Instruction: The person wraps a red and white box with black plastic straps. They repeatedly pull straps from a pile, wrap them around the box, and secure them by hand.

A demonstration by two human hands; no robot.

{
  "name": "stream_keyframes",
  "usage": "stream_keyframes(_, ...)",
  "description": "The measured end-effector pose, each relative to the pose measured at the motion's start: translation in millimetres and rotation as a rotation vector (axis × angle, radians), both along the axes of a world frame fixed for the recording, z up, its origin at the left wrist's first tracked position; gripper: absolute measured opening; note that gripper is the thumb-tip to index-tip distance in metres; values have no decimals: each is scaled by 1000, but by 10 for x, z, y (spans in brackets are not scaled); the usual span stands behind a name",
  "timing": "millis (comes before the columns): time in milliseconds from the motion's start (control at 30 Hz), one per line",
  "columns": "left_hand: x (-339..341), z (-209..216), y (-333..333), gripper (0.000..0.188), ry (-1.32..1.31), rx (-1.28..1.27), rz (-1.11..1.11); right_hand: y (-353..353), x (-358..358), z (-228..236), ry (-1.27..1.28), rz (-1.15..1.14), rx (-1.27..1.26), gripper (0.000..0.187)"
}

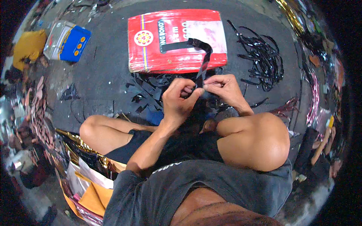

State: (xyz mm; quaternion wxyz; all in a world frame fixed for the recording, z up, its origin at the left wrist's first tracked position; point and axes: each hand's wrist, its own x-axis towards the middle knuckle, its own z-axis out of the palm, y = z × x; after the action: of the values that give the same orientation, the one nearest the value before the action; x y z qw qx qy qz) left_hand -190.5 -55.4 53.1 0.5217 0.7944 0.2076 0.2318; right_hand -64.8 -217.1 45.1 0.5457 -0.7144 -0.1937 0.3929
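A black shiny strip (pixel 206 56) runs from the red printed slab (pixel 173 62), bends, and comes down to my hands. My left hand (pixel 180 96) pinches its near end between thumb and curled fingers. Close against it, my right hand (pixel 225 87) has thumb and forefinger pressed together at the strip's right edge. The far part of the strip lies flat on the slab. Beneath and behind my hands are many black cut scraps (pixel 149 88), partly hidden by them.
To the right lies a tangle of thin black strips (pixel 264 62). At the far left stand a clear and blue container (pixel 73 43) and a yellow bundle (pixel 28 49). A bag with an orange panel (pixel 94 196) is at my left hip. Pink and gold shiny strips edge the mat.
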Motion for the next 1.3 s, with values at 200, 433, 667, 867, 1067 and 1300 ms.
stream_keyframes(200, -116, -60, -49, 18, 151, 146, -178, -63, -81, -17, -13, 95, 44, 20)
stream_keyframes(433, -290, 293, 413, 7, 8, -616, -30, -257, -96, -205, -300, 117, -64, 22)
stream_keyframes(667, -983, 1782, 2395, 9, -633, -477, 483, -831, 94, -976, -647, 454, -834, 21)
stream_keyframes(867, -560, 1513, 2256, 9, 206, 340, 90, -436, 408, 131, -706, 288, -566, 33)
stream_keyframes(1067, 241, 1089, 645, 9, 364, 89, -607, 455, 175, 812, -155, 241, 587, 53)
stream_keyframes(1300, 597, 1185, 1667, 9, 444, -9, -537, 120, 959, 577, -7, 310, 20, 25)
